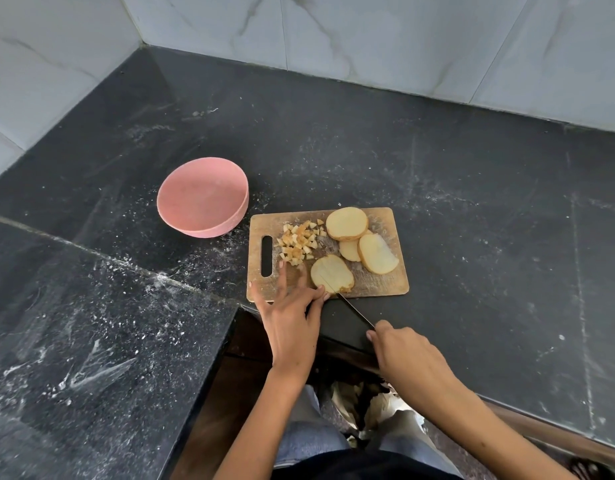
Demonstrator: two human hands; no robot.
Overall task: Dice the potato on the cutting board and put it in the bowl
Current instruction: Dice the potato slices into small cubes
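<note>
On the wooden cutting board at the black counter's front edge, the left hand steadies the near potato slice with spread fingers, the right hand clasps a knife cutting it, dice and three slices behind, pink bowl just left, apart.

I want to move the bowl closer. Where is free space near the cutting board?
Bare counter lies right of the cutting board and behind it toward the wall. The board's near-left corner is crowded by the left hand, knife and slice.
</note>
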